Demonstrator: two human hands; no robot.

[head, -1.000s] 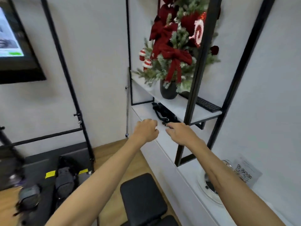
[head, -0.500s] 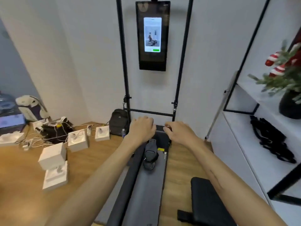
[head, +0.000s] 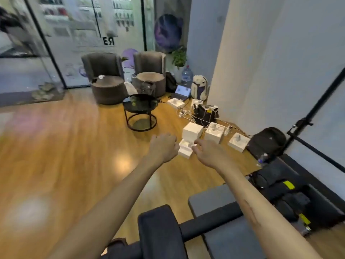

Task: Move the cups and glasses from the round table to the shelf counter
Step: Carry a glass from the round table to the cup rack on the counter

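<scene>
The round black table (head: pixel 147 108) stands across the wooden floor, in front of two grey armchairs. On its dark top I make out a clear glass (head: pixel 133 101), small and blurred; other cups cannot be told apart. Both arms reach forward at chest height, far short of the table. My left hand (head: pixel 164 146) hangs with loosely curled fingers and holds nothing. My right hand (head: pixel 207 152) is relaxed with fingers spread slightly and is also empty. The shelf counter is out of view.
Several white boxes (head: pixel 192 130) and cables lie on the floor to the right of the table. A black backpack (head: pixel 267 142) leans by the wall. A padded black bench (head: pixel 214 230) sits right below my arms. Open wooden floor (head: pixel 74 146) stretches to the left.
The view has swung left, from the shelf with the red-bowed plant, past the wall screen, to the room with the round table. Both hands stayed out front, empty.
</scene>
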